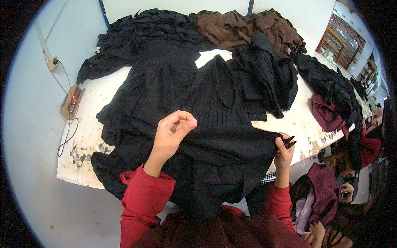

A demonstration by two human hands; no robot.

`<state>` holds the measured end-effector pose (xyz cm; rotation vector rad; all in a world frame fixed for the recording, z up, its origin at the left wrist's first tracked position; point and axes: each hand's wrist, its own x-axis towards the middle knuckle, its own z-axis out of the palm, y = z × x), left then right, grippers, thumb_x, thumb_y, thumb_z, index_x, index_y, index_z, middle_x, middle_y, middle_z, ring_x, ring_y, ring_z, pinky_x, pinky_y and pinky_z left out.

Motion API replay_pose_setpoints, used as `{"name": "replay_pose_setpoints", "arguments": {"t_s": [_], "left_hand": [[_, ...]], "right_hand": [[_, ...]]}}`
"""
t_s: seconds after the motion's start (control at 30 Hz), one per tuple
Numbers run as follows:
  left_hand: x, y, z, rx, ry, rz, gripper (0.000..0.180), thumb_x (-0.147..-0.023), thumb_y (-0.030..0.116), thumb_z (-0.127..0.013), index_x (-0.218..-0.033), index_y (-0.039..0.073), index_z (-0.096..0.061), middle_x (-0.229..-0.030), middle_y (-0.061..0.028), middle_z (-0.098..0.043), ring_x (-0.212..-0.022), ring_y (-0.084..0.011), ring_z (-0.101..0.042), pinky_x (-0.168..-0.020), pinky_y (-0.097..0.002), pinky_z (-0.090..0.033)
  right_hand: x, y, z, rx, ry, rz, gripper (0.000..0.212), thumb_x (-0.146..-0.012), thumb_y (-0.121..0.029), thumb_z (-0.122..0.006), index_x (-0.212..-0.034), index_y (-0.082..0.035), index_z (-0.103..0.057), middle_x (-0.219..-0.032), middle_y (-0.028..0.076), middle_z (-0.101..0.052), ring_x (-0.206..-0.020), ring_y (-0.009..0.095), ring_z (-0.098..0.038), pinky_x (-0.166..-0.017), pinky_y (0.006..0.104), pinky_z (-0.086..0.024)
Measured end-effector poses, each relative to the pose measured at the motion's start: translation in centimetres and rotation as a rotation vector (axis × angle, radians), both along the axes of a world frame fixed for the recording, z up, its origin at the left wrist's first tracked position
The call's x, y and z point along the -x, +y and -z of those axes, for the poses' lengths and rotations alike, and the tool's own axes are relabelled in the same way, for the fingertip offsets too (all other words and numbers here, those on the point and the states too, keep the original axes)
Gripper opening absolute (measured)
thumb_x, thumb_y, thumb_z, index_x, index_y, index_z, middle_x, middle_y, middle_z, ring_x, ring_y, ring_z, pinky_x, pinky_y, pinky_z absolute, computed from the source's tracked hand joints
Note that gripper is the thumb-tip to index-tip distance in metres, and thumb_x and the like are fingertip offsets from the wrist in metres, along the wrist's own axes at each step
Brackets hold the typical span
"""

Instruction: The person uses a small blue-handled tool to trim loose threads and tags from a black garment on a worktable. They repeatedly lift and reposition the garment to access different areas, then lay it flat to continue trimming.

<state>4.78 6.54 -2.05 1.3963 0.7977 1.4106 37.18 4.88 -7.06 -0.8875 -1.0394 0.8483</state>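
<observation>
A black garment [223, 144] with a pleated section lies across the table and drapes over its front edge towards me. Above its left part, my left hand [175, 130] is closed in a pinch, thumb tip against the fingers. Whatever sits in that pinch, perhaps nothing, is too small to make out. At the garment's right edge my right hand [284, 152] grips a fold of the cloth, stretching it sideways. Small dark thread snips [290, 142] stick out of the same hand, blades pointing right.
Heaped black clothes [153, 29] and brown clothes [231, 29] line the back of the pale table [78, 165]. A power strip [71, 102] with a cable stands at the left edge. Rightwards are black and maroon garments [326, 113]. Another person's hand [316, 233] shows at the lower right.
</observation>
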Motion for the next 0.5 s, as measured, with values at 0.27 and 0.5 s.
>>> {"name": "replay_pose_setpoints", "arguments": {"t_s": [0.27, 0.5], "left_hand": [[-0.6, -0.3, -0.2, -0.047, 0.052, 0.04, 0.011, -0.086, 0.008, -0.066, -0.095, 0.003, -0.062, -0.077, 0.0046, -0.051, -0.068, -0.0034, -0.044, -0.065, -0.0187, -0.038], [-1.7, -0.5, -0.2, -0.149, 0.419, -0.003, 0.015, -0.084, 0.013, -0.067, -0.095, 0.002, -0.07, -0.069, -0.0003, -0.051, -0.064, -0.0085, -0.042, -0.062, -0.023, -0.036]], "right_hand": [[-0.1, -0.6, 0.1, -0.021, 0.024, 0.028, 0.016, -0.079, -0.011, -0.073, -0.088, -0.002, -0.064, -0.078, 0.0, -0.058, -0.066, 0.008, -0.049, -0.06, 0.0212, -0.038], [-0.7, 0.4, 0.1, 0.03, -0.158, 0.055, 0.025, -0.079, -0.008, -0.071, -0.102, -0.001, -0.064, -0.091, 0.002, -0.061, -0.069, 0.006, -0.049, -0.061, 0.0183, -0.038]]}}
